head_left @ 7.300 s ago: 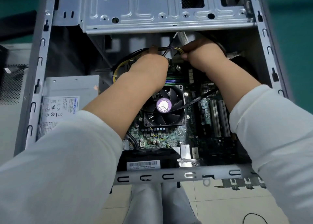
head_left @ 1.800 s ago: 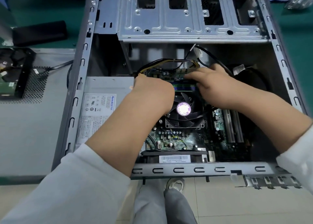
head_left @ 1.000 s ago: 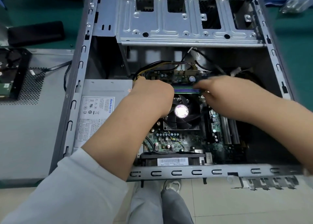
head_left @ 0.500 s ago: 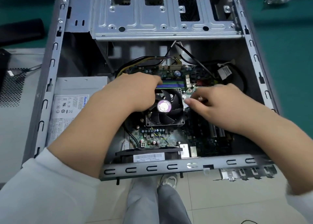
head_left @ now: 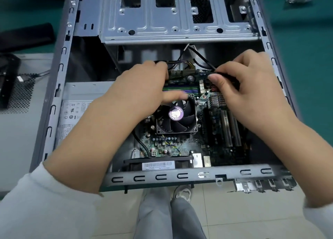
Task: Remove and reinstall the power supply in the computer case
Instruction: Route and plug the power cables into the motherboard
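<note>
right hand (head_left: 252,87) pinches a thin black cable (head_left: 203,59), left hand (head_left: 144,89) fingers curled at the plugs, grip unclear; power supply (head_left: 79,112) looks heavy, rigid: lift by its sides.

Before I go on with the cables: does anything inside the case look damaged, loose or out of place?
Nothing looks damaged. The power supply sits square in its corner of the case, and the CPU fan sits flat on the motherboard. The right hand pinches a black cable; the left hand hides the area beneath.

Open bay far-left of power supply (head_left: 79,112); drive cage (head_left: 178,29) roofs the far end; cables (head_left: 182,65) possibly crowd beneath it.
</note>
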`<state>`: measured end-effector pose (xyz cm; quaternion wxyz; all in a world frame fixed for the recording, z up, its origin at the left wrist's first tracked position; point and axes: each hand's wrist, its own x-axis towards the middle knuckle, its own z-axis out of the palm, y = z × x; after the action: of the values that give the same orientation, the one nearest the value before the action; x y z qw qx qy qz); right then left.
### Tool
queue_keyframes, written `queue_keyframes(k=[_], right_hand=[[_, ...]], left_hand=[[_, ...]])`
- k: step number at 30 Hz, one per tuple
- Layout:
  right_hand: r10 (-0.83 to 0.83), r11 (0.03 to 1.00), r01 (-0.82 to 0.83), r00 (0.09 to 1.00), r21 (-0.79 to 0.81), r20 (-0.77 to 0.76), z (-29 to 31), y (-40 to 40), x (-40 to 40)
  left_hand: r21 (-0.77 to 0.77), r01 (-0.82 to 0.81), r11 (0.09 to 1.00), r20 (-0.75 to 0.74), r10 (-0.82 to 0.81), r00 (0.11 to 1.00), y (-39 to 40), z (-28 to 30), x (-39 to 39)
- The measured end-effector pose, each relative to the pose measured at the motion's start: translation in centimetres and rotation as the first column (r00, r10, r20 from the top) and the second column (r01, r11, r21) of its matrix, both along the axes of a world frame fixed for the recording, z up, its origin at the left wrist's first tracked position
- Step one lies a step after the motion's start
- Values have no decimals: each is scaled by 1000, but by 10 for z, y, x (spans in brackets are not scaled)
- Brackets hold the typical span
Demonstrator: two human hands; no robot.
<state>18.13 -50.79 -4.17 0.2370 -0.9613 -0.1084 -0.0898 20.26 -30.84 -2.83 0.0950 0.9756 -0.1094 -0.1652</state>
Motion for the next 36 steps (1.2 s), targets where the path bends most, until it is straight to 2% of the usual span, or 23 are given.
queue_keyframes(k=[2, 4, 6, 9, 12, 15, 17, 22, 25, 28, 32, 36], right_hand=[[-6, 1000, 6, 1000, -10, 29, 0, 0, 0], [-23, 1000, 24, 999, -19, 48, 1, 1, -1], [-48, 999, 49, 997, -14, 52, 2, 1, -1], [-64, 998, 64, 998, -18, 22, 2, 3, 0], [-52, 998, 52, 998, -21, -31, 2, 3, 2], [-51, 999, 51, 997, 6, -59, 1, 2, 0], [-46, 999, 46, 997, 3, -62, 2, 2, -1], [-17, 999, 19, 998, 35, -63, 6, 4, -5], [47, 996, -39, 994, 76, -100, 6, 3, -5], [135, 984, -117, 983, 138, -125, 7, 4, -6], [115, 951, -76, 987, 299, -116, 18, 10, -2], [96, 885, -10, 983, 466, -160, 21, 20, 6]], left_hand=[[157, 77, 985, 115, -96, 989, 6, 1, -6], [287, 74, 955, 169, -127, 977, 17, 4, -8], [304, 33, 952, 148, -82, 986, 31, 12, -4], [73, -52, 996, 54, 48, 997, 50, 22, 7], [-202, -170, 965, 48, 183, 982, 62, 16, 1], [-428, -226, 875, 217, 342, 914, 66, 6, -13], [-542, -216, 812, 262, 408, 875, 67, 3, -17], [-766, -274, 582, 176, 599, 781, 66, 2, -13], [-802, -280, 528, 127, 609, 783, 66, 4, -13], [-792, -250, 557, 100, 523, 847, 66, 4, -15], [-642, -85, 762, 106, 199, 974, 64, 15, -16], [-422, 143, 895, 58, -131, 990, 46, 20, -6]])
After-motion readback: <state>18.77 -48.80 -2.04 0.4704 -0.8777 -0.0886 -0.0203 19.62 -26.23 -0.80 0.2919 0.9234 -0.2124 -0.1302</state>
